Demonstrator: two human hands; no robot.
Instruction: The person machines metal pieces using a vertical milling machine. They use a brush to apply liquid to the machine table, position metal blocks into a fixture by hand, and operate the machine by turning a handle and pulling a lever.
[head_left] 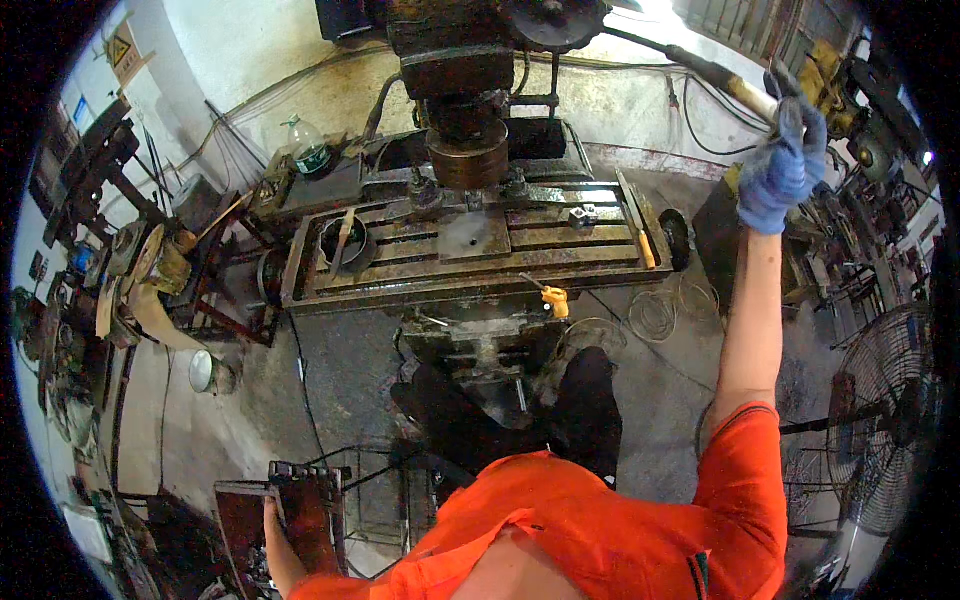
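Observation:
My right hand, in a blue glove, is raised at the upper right. Its fingers close around the pale end of a long lever that runs out from the milling machine head. Low on the left, my left hand is at a dark box-like stand; its fingers are hidden. Below the round cutter head, a flat square metal plate lies on the slotted machine table. Small metal blocks sit to the plate's right.
On the table, a round pan holds a brush, and a file lies at the right end. A yellow-handled crank projects in front. A floor fan stands right, a metal can left. Cables cross the floor.

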